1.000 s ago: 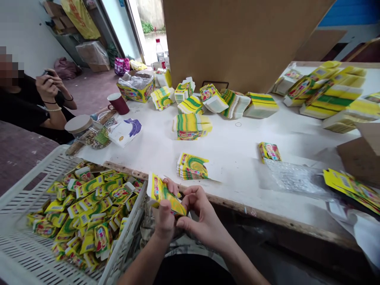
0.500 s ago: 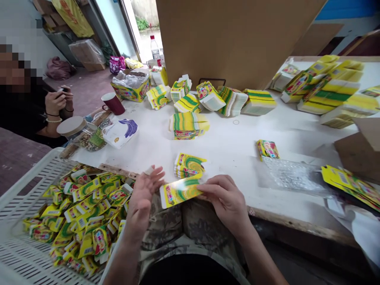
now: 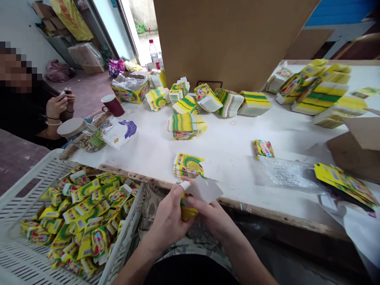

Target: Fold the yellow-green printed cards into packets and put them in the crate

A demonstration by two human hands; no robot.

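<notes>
Both hands hold one flat yellow and green carton blank [image 3: 199,193] at the table's near edge, its white inner side turned up. My left hand [image 3: 168,221] grips its left part, with a taped fingertip on top. My right hand [image 3: 212,215] pinches its lower right part. A small stack of flat blanks [image 3: 188,166] lies on the white table [image 3: 234,150] just beyond my hands. To my left stands a white slatted crate [image 3: 29,178] holding several folded yellow boxes [image 3: 86,213].
More stacks of blanks [image 3: 185,126] line the table's middle and far right, in front of a tall cardboard sheet [image 3: 231,39]. A red mug [image 3: 113,105], a jar [image 3: 83,134], a clear plastic bag [image 3: 285,172] and a small folded box [image 3: 263,148] lie about. A seated person [image 3: 32,111] holds a phone at the left.
A second ago my hands held a folded box by the crate; that box has left my hands. My right hand picked up a flat blank, and now both hands grip it, white side up.
</notes>
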